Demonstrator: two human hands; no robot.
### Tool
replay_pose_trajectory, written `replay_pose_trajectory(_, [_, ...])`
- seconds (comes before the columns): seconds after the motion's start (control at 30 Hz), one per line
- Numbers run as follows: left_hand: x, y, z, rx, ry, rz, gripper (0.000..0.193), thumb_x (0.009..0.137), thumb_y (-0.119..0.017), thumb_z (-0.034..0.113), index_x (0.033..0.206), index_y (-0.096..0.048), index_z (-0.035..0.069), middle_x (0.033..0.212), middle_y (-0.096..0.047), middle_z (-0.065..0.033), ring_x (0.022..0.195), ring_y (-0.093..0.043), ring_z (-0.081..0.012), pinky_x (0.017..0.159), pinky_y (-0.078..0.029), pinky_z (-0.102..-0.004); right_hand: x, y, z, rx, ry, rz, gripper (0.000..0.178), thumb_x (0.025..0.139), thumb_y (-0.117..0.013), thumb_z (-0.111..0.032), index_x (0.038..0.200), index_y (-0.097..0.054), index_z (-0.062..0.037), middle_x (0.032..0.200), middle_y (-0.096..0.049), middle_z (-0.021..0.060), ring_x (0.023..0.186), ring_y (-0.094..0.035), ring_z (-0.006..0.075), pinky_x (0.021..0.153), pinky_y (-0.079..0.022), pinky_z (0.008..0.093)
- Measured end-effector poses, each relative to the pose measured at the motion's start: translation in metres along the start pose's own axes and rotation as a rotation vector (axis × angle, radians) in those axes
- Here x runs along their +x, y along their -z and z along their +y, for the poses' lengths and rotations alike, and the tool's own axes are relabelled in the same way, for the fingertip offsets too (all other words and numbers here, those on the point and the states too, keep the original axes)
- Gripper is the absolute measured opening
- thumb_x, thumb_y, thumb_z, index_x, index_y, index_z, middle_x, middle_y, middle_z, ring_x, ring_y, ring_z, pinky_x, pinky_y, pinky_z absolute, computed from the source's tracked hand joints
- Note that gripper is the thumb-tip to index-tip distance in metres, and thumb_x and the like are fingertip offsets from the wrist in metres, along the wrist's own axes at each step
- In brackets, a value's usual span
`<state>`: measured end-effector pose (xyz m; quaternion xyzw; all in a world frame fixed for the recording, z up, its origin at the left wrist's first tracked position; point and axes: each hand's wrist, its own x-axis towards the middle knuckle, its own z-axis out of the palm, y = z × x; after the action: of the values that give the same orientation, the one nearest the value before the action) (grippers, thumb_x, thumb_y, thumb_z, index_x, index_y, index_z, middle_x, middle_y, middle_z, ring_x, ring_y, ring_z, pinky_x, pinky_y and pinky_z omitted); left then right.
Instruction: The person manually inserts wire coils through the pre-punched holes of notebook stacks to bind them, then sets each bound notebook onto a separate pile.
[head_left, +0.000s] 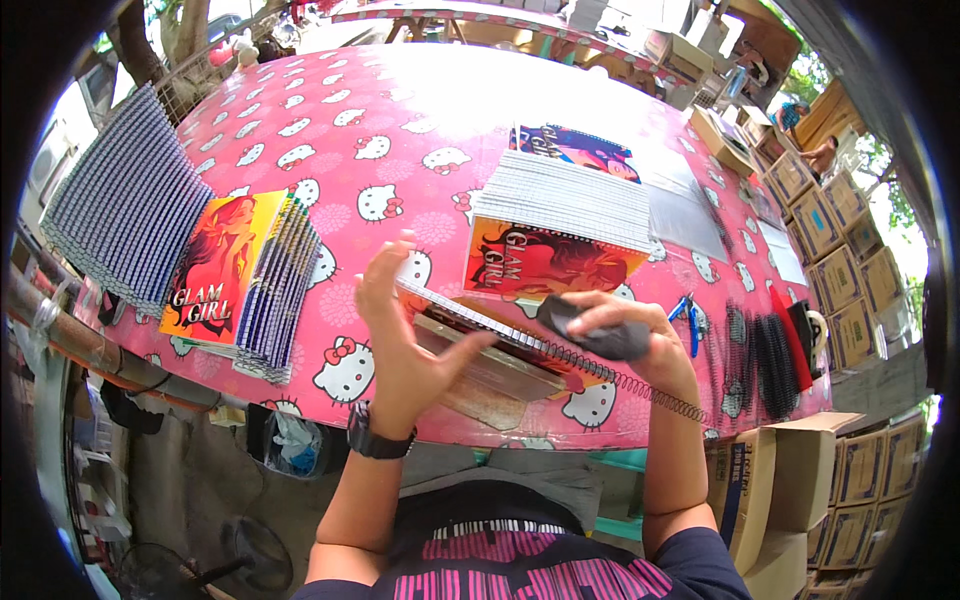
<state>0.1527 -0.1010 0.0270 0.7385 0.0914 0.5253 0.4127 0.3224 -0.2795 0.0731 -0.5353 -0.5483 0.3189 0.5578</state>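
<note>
In front of me a notebook (470,318) is tilted with its bound edge up. A dark wire coil (640,385) runs through part of that edge and sticks out past its right end. My left hand (392,335) is at the notebook's left end, fingers and thumb spread apart. My right hand (640,325) grips a dark grey, rounded pad (595,330) just above the coil; the pad's exact kind is unclear. Under the notebook, a brownish flat block (490,390) lies at the table's near edge, partly covered.
A stack of notebooks (560,200) is just beyond my hands. More coil-bound notebooks (225,265) and a tall stack (125,195) stand at the left. Blue-handled pliers (688,322) and black coils (765,365) lie on the pink table (380,150) at right. Cartons (765,490) stand beside it.
</note>
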Motion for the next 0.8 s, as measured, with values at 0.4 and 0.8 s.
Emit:
replay_pose_trajectory(0.4, [-0.018,0.009,-0.026,-0.611,0.483,0.031,0.053,0.086,-0.068,0.006,0.134,-0.046,0.000,0.115,-0.059,-0.0089,0.097,-0.056,-0.0110,0.086,-0.045,-0.0261,0.024,-0.011,0.013,-0.192,-0.115,0.071,0.043,0.088,-0.062,-0.038,0.102,-0.067,0.0028,0.095,-0.067,0.0120,0.091,-0.061,0.0200,0.081,-0.047,0.0330])
replay_pose_trajectory(0.8, [-0.035,0.009,-0.025,-0.577,0.592,0.069,0.039,0.092,-0.063,0.014,0.127,-0.056,0.000,0.099,-0.057,0.0009,0.090,-0.051,-0.0061,0.080,-0.042,-0.0226,0.032,-0.016,0.017,-0.407,-0.190,0.003,0.063,0.083,-0.056,-0.056,0.104,-0.068,0.0016,0.108,-0.066,0.0119,0.108,-0.058,0.0247,0.096,-0.042,0.0357])
